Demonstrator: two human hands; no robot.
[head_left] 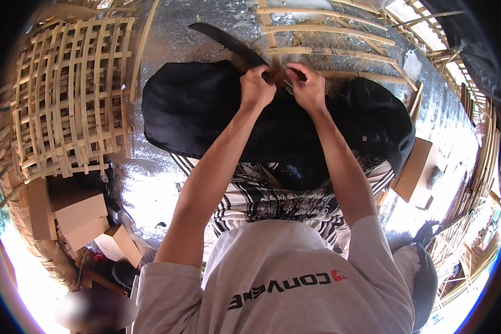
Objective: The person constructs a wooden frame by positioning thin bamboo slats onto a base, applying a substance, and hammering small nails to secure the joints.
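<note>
My left hand (257, 87) is closed around the handle end of a machete (228, 42), whose long dark blade points to the far left. Close beside it on the right, my right hand (308, 88) has its fingers curled in. A small pale sliver shows at its fingertips, too small to name. Both hands are above a black cloth (195, 106) spread over my lap. Just beyond them, a frame of split bamboo slats (328, 30) lies on the ground, its near end hidden by the hands and cloth.
A woven bamboo lattice panel (67, 94) is at the left. Cardboard boxes (83, 217) sit below it, and another cardboard box (414, 170) is at the right. A person (97, 303) is at the lower left. Bamboo walling (481, 167) runs along the right.
</note>
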